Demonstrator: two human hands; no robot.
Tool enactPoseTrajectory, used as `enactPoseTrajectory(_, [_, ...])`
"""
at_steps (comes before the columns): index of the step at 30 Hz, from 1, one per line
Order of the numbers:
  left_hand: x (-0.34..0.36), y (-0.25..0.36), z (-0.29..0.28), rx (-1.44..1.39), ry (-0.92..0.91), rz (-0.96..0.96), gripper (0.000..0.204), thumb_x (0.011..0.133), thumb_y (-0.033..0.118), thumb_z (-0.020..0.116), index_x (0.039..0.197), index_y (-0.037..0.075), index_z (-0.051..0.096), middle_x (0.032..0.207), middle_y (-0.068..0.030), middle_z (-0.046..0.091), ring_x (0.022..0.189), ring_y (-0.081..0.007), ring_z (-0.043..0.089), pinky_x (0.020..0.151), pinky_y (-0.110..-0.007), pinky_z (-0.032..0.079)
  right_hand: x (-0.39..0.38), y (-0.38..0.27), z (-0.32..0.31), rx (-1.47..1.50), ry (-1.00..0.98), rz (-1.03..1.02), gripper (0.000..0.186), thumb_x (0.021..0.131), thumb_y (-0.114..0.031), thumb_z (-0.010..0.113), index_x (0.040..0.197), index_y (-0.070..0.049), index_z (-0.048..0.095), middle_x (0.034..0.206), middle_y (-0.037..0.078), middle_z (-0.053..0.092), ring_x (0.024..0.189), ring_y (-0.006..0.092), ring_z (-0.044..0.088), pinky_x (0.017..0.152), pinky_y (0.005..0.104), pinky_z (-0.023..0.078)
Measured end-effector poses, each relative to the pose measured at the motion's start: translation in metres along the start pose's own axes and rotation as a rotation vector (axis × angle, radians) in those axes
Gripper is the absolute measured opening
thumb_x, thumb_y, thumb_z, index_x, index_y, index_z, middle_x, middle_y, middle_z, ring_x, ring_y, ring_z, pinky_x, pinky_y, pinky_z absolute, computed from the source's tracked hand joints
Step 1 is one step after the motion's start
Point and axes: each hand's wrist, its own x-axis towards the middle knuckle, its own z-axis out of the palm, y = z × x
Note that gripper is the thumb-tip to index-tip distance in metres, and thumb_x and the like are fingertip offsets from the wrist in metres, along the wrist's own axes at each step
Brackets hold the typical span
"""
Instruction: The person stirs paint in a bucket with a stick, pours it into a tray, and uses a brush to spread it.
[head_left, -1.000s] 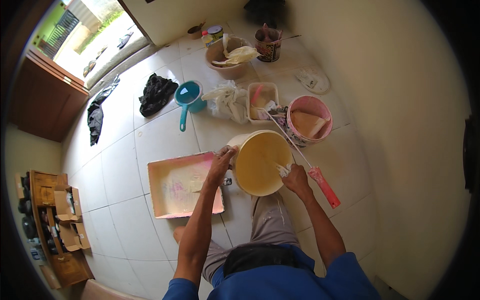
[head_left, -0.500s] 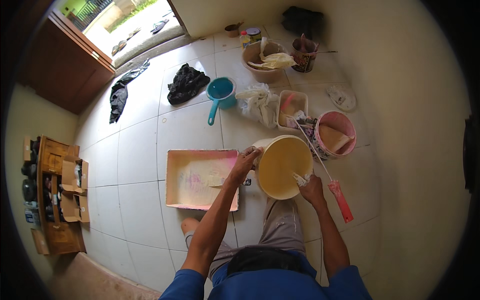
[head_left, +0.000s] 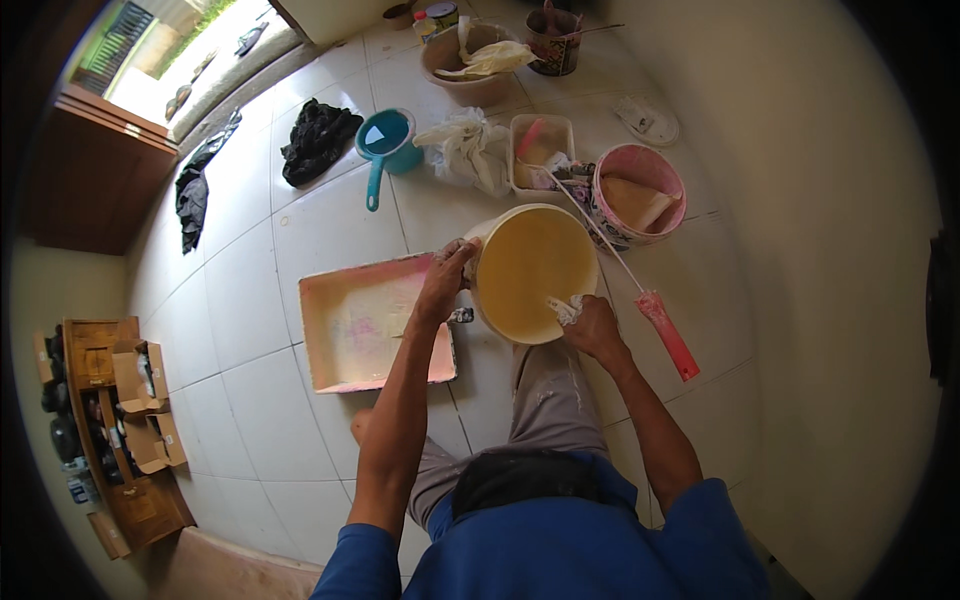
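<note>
Large bucket (head_left: 533,272) of yellow paint seen on white tiled floor (head_left: 250,300), directly ahead of the knees, between both hands. Left hand (head_left: 447,281) clamped on bucket's left rim, fingers curled over the edge. Right hand (head_left: 592,325) at the near right rim, fingers closed on a small white rag (head_left: 565,308) pressed to the lip. Bucket mouth apparently tipped toward the camera, paint surface fully exposed. Pink paint tray (head_left: 372,322) lying just left of the bucket, touching or nearly so, long side running left to right; left hand nearer to it. Long-handled roller (head_left: 630,280) lying diagonally at right, red grip toward the right hand. Pink pail (head_left: 637,194) beyond.
</note>
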Motion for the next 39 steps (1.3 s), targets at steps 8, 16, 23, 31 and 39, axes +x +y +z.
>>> enactPoseTrajectory(8, [0.02,-0.016,0.03,0.0,-0.012,-0.022,0.025,0.088,0.034,0.056,0.093,0.009,0.057,0.082,0.0008,0.06,0.07,-0.0077,0.057,0.061,-0.024,0.048,0.036,0.003,-0.02,0.133,0.08,-0.037,0.03,0.065,-0.017,0.069,0.083,0.006,0.061,0.081,0.024,0.063,0.078,0.0369,0.063,0.071,0.0394,0.051])
enactPoseTrajectory(16, [0.03,-0.017,0.066,0.105,-0.012,-0.041,0.022,0.088,0.033,0.056,0.09,0.011,0.058,0.079,0.003,0.058,0.069,-0.0055,0.055,0.061,-0.022,0.046,0.026,0.027,-0.027,0.105,0.196,-0.046,0.026,0.065,-0.016,0.068,0.08,0.004,0.062,0.077,0.022,0.063,0.075,0.0364,0.063,0.07,0.0403,0.051])
enactPoseTrajectory(23, [0.042,-0.029,0.089,0.14,-0.03,-0.05,0.023,0.088,0.033,0.056,0.089,0.01,0.059,0.078,0.003,0.058,0.067,-0.0051,0.054,0.059,-0.021,0.044,0.036,0.052,-0.009,0.086,0.284,-0.206,0.024,0.066,-0.015,0.068,0.083,0.001,0.062,0.077,0.022,0.063,0.074,0.0363,0.062,0.067,0.0412,0.05])
enactPoseTrajectory(31, [0.039,-0.029,0.074,0.137,-0.038,-0.058,0.03,0.09,0.036,0.05,0.098,0.007,0.055,0.082,-0.0005,0.054,0.074,-0.0098,0.052,0.064,-0.025,0.043,-0.006,0.054,-0.016,-0.099,-0.105,-0.196,0.022,0.067,-0.016,0.065,0.08,0.001,0.061,0.075,0.023,0.061,0.074,0.0396,0.061,0.068,0.0437,0.05])
enactPoseTrajectory(39, [0.036,-0.03,0.068,0.196,-0.025,-0.028,0.03,0.086,0.037,0.057,0.095,0.009,0.06,0.08,0.0024,0.058,0.071,-0.0056,0.053,0.063,-0.022,0.043,0.021,0.071,-0.047,-0.202,0.059,-0.166,0.014,0.068,-0.008,0.058,0.075,0.003,0.062,0.072,0.023,0.062,0.07,0.0375,0.062,0.067,0.043,0.051])
